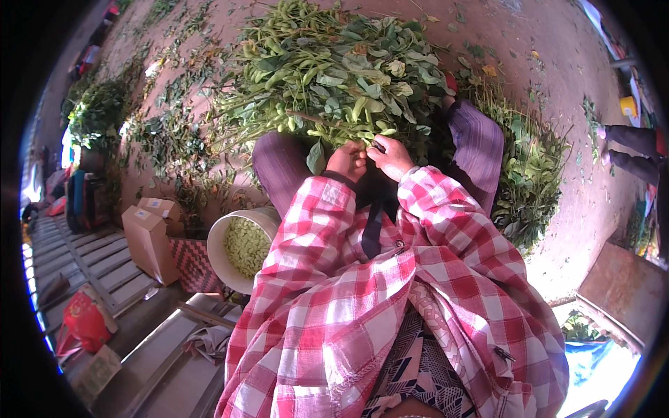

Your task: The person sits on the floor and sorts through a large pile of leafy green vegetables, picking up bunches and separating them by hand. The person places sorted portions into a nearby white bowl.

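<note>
A large heap of cut bean plants (334,73) with green pods and leaves lies before me and over my knees. At its near edge, my left hand (347,161) has its fingers curled at a green bean pod (366,141). Close beside it, my right hand (389,155) grips a small dark object (378,147), its kind not clear, near the same pod. The fingertips partly hide what lies between the hands. A white bucket (213,245) stands by my left thigh, with shelled green beans (245,245) inside.
Left of the bucket are a woven basket (194,264) and cardboard boxes (149,240). More bean plants (528,177) lie at the right, and stripped leaves (172,136) litter the ground at the left. A person's legs (630,149) show at the far right.
</note>
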A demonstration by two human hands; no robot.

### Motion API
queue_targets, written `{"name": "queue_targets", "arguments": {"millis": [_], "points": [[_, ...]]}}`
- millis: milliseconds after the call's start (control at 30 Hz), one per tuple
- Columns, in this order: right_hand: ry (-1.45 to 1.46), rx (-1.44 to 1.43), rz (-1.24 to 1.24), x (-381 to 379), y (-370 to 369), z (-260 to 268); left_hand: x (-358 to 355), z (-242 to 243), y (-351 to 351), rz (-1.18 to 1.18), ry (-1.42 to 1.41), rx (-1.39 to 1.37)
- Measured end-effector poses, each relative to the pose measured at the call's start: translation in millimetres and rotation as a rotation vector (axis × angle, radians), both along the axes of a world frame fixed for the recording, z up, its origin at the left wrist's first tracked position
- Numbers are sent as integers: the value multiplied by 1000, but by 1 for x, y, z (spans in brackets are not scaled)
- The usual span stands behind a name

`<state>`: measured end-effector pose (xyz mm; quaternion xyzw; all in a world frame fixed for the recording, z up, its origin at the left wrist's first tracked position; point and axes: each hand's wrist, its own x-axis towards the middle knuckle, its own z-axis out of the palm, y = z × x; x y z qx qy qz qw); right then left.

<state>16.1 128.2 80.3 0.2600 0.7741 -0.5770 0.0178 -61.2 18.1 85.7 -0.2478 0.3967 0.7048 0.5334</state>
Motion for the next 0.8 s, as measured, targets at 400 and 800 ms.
{"name": "queue_targets", "arguments": {"millis": [400, 800], "points": [[15, 76, 91, -3, 0, 18, -4, -20, 2, -22, 77, 3], [222, 72, -224, -14, 8, 34, 1, -4, 0, -109, 177, 111]]}}
